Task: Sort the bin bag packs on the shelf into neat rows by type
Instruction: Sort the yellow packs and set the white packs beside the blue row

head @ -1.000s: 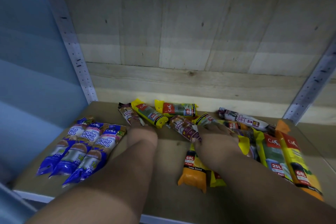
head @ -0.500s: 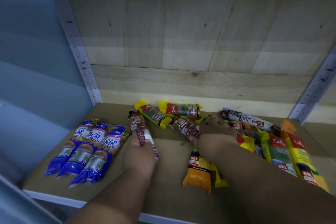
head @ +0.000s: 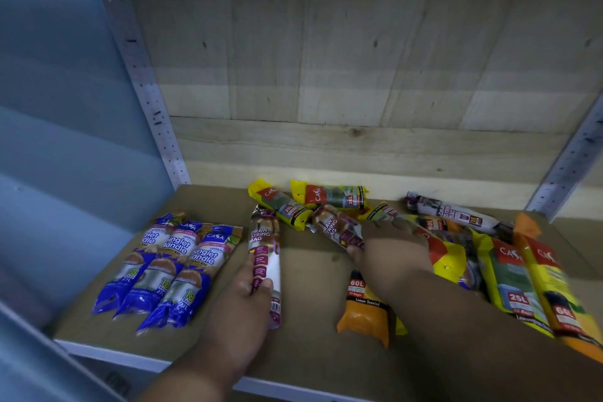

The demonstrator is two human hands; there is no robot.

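The left hand (head: 241, 290) pinches one draw string pack (head: 265, 258) by its near end, just beside the blue singlet packs (head: 169, 268) on the shelf (head: 306, 356). The right hand (head: 388, 254) closes its fingers on a second draw string pack (head: 337, 228). I judge these packs light, soft and slippery; gripping mid-body seems safest.

On the shelf (head: 306, 346), three singlet packs (head: 169, 268) lie side by side at the left. Just right of them lies a drawstring pack (head: 265, 258), its near end under the left hand (head: 241, 307). Behind it, near the back wall (head: 326, 91), two 25L packs (head: 310, 202) lie touching. A second drawstring pack (head: 337, 229) lies before them, by the right hand (head: 388, 254). A 60L pack (head: 363, 307) lies nearer the front edge. Further packs overlap in a heap (head: 509, 271) at the right.
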